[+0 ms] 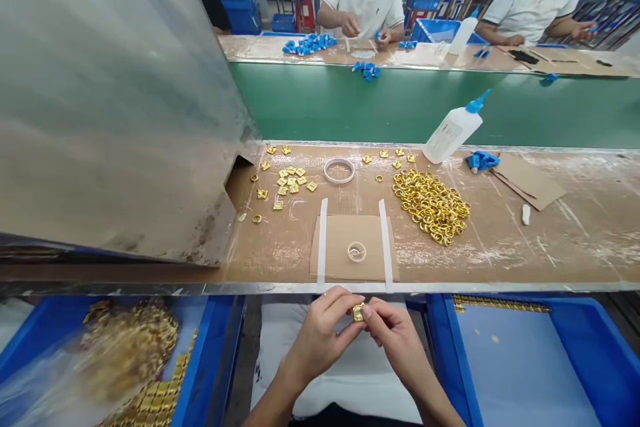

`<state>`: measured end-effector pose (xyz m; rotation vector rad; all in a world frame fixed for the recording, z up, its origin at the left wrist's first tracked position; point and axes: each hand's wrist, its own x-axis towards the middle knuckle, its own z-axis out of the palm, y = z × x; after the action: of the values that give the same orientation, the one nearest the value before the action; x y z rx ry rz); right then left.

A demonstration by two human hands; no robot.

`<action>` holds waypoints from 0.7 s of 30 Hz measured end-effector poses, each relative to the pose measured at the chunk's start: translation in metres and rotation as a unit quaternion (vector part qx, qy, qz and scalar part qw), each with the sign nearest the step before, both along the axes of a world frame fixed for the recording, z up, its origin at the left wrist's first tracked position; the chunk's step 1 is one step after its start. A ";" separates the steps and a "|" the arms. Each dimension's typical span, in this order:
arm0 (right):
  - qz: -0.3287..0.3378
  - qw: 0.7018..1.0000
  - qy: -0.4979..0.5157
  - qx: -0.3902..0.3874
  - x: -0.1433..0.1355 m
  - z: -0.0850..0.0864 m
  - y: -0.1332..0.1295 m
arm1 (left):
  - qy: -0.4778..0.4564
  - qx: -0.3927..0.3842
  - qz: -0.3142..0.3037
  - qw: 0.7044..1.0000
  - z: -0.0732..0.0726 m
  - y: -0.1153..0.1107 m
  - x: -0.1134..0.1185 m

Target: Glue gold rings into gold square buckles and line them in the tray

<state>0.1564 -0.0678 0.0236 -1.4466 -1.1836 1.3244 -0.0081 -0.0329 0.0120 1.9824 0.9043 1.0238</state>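
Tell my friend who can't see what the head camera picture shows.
A person's left hand and right hand pinch a small gold piece in front of a brown bench. On it sit a heap of gold rings and a white bottle.

A big, scuffed metal housing (110,93) looms over to the left; past the long green strip (340,100), one worker (364,3) and a second worker (530,3), both in white tops, sit at the far bench (250,47); behind them I see blue bins (240,13) and something red (305,15).
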 end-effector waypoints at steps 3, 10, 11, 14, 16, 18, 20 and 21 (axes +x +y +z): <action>0.011 0.999 -0.037 0.026 0.013 -0.005 0.006 | 0.016 -0.021 0.009 1.000 -0.003 0.009 -0.001; -0.057 0.986 -0.081 0.135 0.033 -0.017 0.050 | 0.044 -0.027 0.063 0.997 -0.015 0.028 -0.002; -0.050 0.985 -0.081 0.143 0.033 -0.018 0.057 | 0.041 -0.033 0.060 0.997 -0.016 0.030 -0.002; -0.038 0.983 -0.091 0.158 0.029 -0.019 0.068 | 0.032 -0.047 0.056 0.997 -0.014 0.033 -0.003; -0.039 0.981 -0.102 0.159 0.028 -0.018 0.071 | 0.024 -0.055 0.058 0.997 -0.011 0.034 -0.003; -0.041 0.980 -0.111 0.161 0.027 -0.017 0.073 | 0.019 -0.057 0.062 0.996 -0.009 0.036 -0.003; -0.037 0.977 -0.121 0.173 0.026 -0.015 0.075 | 0.022 -0.058 0.061 0.996 -0.008 0.038 -0.003; -0.035 0.974 -0.127 0.182 0.026 -0.014 0.077 | 0.027 -0.061 0.056 0.996 -0.007 0.039 -0.003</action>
<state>0.1827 0.0090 0.0096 -1.3958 -1.4414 0.8344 -0.0106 0.0064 0.0051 1.8825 1.0918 0.9576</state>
